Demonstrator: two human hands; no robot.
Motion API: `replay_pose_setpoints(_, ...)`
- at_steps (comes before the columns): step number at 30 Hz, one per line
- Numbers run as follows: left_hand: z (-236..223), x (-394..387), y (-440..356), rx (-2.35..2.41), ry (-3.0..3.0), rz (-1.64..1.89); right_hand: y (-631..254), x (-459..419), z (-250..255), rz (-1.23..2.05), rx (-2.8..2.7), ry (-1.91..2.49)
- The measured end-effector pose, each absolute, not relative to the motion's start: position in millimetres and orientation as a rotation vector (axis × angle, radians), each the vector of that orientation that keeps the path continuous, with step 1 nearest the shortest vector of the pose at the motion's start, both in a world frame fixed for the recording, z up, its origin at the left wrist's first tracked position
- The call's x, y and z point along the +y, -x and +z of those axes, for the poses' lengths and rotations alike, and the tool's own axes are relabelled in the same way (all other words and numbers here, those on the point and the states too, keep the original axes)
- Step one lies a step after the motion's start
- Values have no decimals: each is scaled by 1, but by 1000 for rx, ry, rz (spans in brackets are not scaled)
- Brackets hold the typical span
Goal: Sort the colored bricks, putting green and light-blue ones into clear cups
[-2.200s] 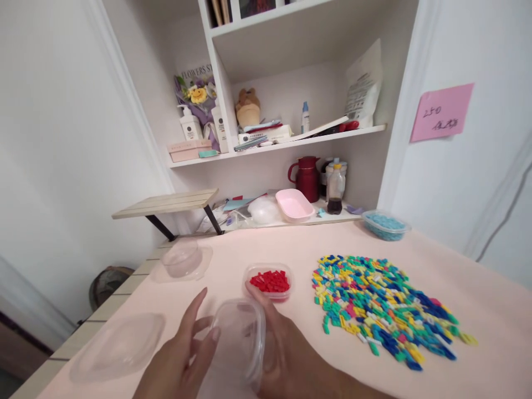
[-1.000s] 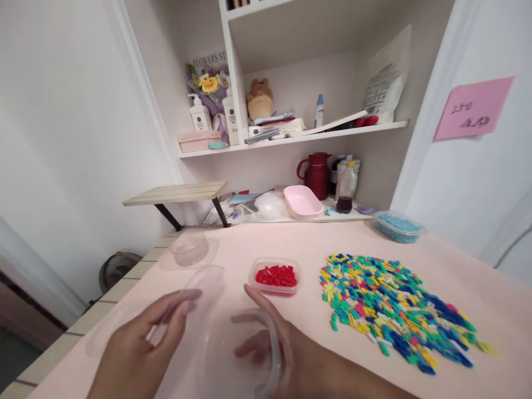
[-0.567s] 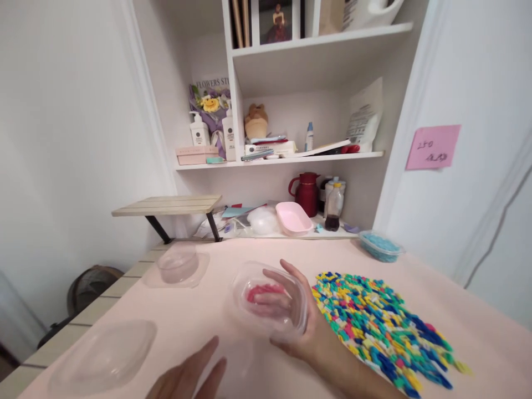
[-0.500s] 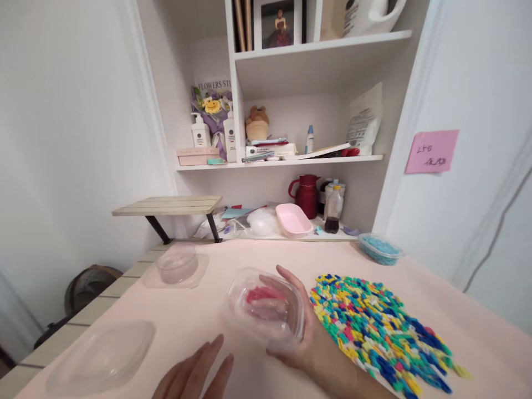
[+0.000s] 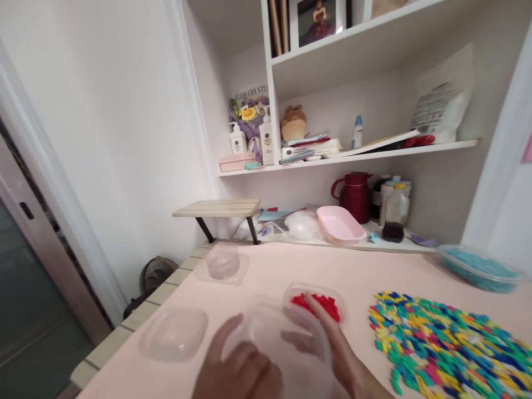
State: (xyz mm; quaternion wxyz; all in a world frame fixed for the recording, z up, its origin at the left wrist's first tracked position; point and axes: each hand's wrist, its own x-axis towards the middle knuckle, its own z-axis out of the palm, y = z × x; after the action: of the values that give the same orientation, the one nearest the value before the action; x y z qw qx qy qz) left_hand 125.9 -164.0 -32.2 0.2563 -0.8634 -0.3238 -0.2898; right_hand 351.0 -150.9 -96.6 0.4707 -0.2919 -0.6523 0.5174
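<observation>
Both my hands are around a clear plastic container [image 5: 286,346], low at the front of the table and blurred. My left hand [image 5: 241,360] is at its left side with the fingers curled. On its right side is my right hand [image 5: 338,338], its thumb along the rim and fingers seen through the plastic. Just behind it, a small clear tub [image 5: 341,310] holds red pieces [image 5: 328,308]; my right hand partly covers that tub.
Several mixed coloured pieces [image 5: 449,343] lie spread at the right. Behind them stands a clear tub of blue pieces [image 5: 482,266]. On the left are a clear lid-like piece [image 5: 177,332] and a round clear container [image 5: 222,263]. A wooden riser [image 5: 216,208] and pink tray [image 5: 338,224] stand behind.
The view has turned left. My left hand, earlier apart with fingers spread, has come onto the clear container. The red pieces now show plainly in a tub behind it.
</observation>
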Motion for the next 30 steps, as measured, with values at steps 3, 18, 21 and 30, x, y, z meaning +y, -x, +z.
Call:
replay_pose_setpoints(3, 6, -126, -80, -1143, 2400, -686, -356, -152, -93, 1177, -1618, 726)
replay_pose_setpoints(18, 4, -24, 25, -1596, 2567, -151, -361, -162, -80, 1230, -1609, 842)
replay_pose_setpoints(21, 8, -21, 32, -1639, 2550, -128, -363, -163, -79, 1203, -1693, 922)
replay_pose_setpoints(30, -8, -77, 70, -1511, 2242, -355, -362, -169, -65, 930, -2046, 1000)
